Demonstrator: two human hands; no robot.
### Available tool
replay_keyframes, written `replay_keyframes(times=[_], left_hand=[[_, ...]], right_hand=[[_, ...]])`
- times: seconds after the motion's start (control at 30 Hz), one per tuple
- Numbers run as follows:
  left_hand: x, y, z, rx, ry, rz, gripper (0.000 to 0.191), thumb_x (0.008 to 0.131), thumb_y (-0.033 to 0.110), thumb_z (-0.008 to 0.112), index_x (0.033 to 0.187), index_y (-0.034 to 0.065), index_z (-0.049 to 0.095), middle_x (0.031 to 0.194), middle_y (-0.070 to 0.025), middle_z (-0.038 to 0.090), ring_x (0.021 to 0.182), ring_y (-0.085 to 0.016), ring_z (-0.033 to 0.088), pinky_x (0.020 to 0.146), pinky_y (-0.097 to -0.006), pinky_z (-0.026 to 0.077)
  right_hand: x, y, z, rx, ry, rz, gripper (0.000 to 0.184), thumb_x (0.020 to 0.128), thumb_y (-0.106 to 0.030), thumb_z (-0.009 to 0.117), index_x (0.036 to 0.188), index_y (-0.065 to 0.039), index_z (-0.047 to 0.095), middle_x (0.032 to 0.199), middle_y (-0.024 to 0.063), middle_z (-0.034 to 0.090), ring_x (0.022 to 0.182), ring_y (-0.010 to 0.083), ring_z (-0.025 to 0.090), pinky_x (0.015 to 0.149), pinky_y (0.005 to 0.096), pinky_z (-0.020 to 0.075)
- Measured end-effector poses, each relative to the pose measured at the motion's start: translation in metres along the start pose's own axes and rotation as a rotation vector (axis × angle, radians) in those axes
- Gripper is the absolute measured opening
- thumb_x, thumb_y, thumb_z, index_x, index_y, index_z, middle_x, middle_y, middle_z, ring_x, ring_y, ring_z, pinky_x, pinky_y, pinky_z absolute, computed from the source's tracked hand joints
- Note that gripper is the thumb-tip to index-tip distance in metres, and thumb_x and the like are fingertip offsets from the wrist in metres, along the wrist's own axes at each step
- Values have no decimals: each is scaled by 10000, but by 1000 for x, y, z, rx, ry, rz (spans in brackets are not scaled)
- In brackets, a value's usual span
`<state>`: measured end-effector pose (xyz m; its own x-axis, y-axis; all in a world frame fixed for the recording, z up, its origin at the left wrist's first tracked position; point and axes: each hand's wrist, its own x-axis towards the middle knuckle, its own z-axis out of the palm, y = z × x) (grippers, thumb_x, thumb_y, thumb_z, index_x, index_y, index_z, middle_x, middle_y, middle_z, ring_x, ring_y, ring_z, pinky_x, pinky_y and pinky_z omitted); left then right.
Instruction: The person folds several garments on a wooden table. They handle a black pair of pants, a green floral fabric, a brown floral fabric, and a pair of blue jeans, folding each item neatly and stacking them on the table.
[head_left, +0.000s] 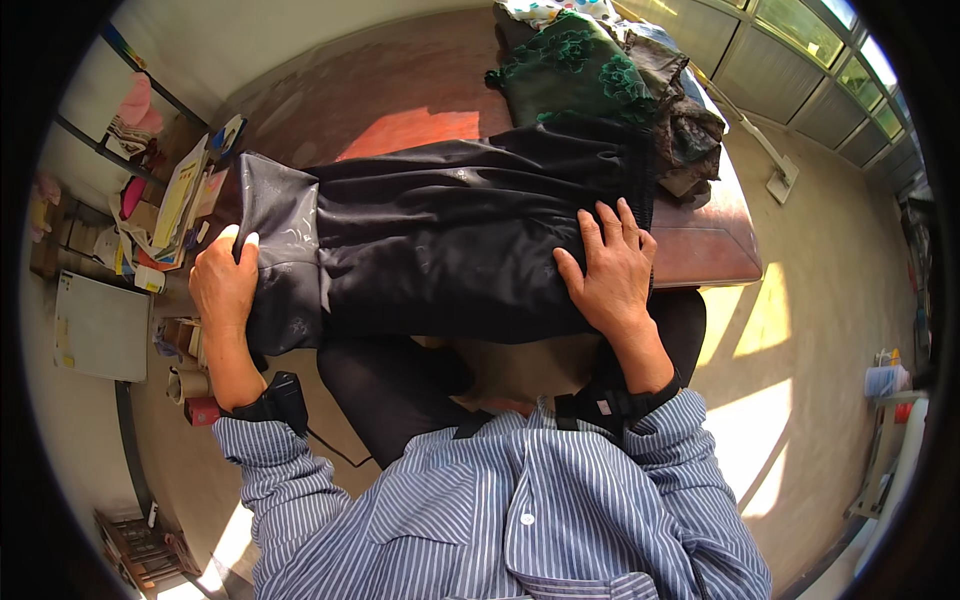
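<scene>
A black fabric garment (450, 247), probably trousers with a gathered waistband at the right, lies crosswise over the near part of a brown table (420, 67). Its left end is folded back into a greyer, shinier flap (281, 225) with small pale marks. My left hand (225, 281) pinches the outer edge of that flap between thumb and fingers. On the waistband end rests my right hand (611, 266), palm down with the fingers spread, pressing on the cloth and not gripping it. The front edge of the garment hangs over the table's near side above my knees.
Behind the waistband end lies a pile with a dark green flowered cloth (577, 71) and a crumpled brown cloth (686, 142). Papers (180, 195) and small items crowd the left side. A white-headed mop or pole (780, 176) stands right of the table.
</scene>
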<state>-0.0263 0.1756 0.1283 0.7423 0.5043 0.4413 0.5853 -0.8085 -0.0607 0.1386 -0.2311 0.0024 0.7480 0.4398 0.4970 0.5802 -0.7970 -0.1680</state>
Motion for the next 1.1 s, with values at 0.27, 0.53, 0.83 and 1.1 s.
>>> replay_keyframes(times=[0.27, 0.53, 0.83, 1.1], left_hand=[[-1, 54, -10, -254, -26, 86, 256, 937, 257, 655, 992, 7, 659, 870, -293, 652, 870, -508, 624, 739, -552, 486], [-13, 110, 20, -515, -163, 130, 190, 935, 159, 647, 923, -16, 573, 816, -292, 637, 834, -502, 629, 702, -551, 484], [-40, 138, 37, -626, -408, 148, 242, 956, 168, 644, 1099, -26, 627, 894, -270, 694, 892, -470, 673, 787, -518, 529], [-78, 106, 10, -729, -441, 295, 378, 968, 92, 595, 1337, 12, 613, 1232, -214, 690, 1159, -399, 649, 1003, -426, 504]], right_hand=[[0, 0, -1, 11, 10, 3, 583, 890, -431, 698, 1317, -40, 629, 1406, 190, 568, 1410, 379, 428, 1099, 492, 315], [0, -1, -1, 25, 4, 10, 582, 890, -431, 697, 1314, -37, 631, 1405, 194, 568, 1415, 378, 421, 1100, 494, 317], [0, -1, -1, 45, -1, 22, 576, 892, -424, 696, 1308, -30, 634, 1400, 196, 567, 1413, 372, 418, 1103, 490, 317], [0, 0, -1, 54, 3, 17, 576, 884, -421, 706, 1303, -32, 636, 1395, 188, 572, 1408, 364, 425, 1105, 486, 316]])
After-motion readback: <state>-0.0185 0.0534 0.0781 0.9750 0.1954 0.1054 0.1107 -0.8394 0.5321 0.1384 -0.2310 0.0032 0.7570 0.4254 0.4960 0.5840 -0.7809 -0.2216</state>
